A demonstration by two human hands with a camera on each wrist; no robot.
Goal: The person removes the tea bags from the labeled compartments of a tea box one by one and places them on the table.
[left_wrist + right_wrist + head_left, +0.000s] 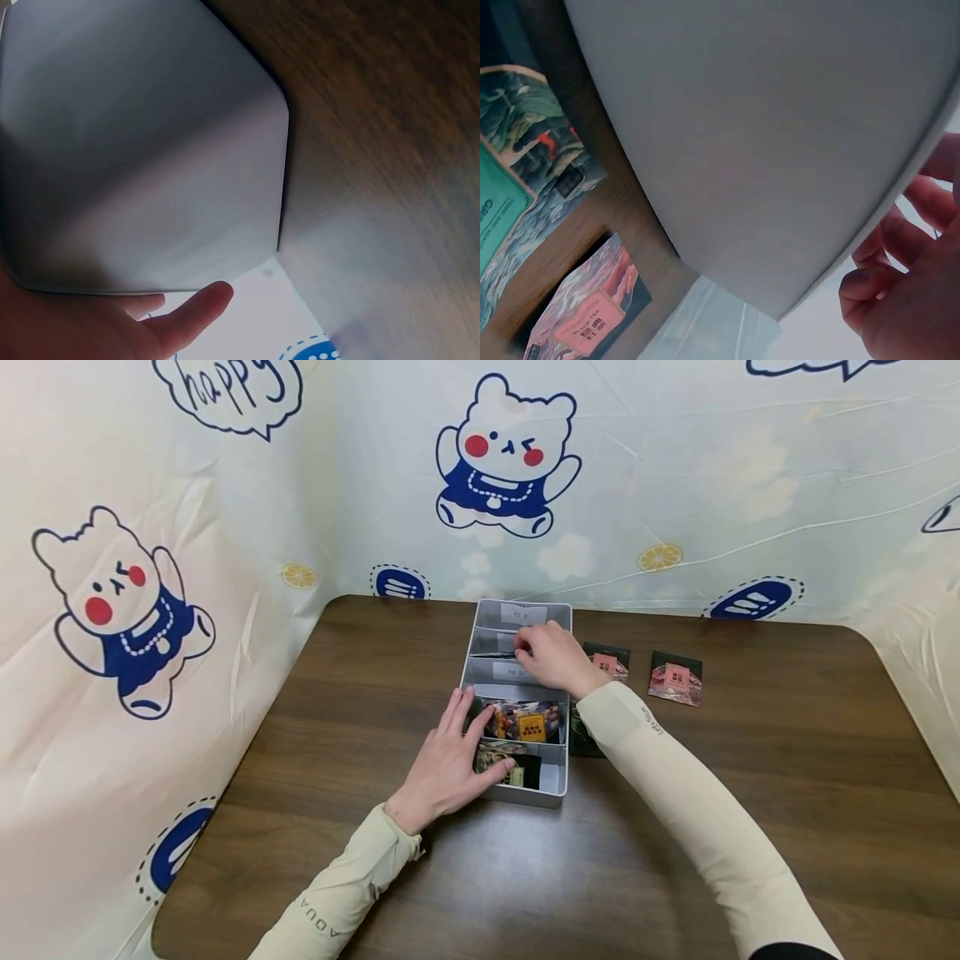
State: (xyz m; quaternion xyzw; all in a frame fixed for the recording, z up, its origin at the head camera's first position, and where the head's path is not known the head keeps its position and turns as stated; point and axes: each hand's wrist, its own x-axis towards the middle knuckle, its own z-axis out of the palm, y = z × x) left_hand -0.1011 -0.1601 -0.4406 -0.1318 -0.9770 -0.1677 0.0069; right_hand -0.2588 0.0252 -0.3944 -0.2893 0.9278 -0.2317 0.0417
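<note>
A long grey divided box (516,795) stands on the table. My right hand (558,658) reaches over its right wall into a rear compartment, fingers curled, apparently pinching a dark tea packet (491,654) that shows only as a thin edge. In the right wrist view, the right hand (915,277) is bent over the rim. My left hand (450,764) rests across the left rim with its fingers fairly straight, the thumb above the front compartment. Nearby inside are yellow-labelled packets (532,727) and green-labelled packets (529,770). The left wrist view shows the left hand (150,326) behind the box wall.
To the right of the box lie two pink-labelled black tea packets, one (677,678) apart and another (609,660) partly behind my right wrist. A green-labelled packet (525,165) lies close against the box. Patterned cloth (637,527) hangs behind the wooden table (337,693).
</note>
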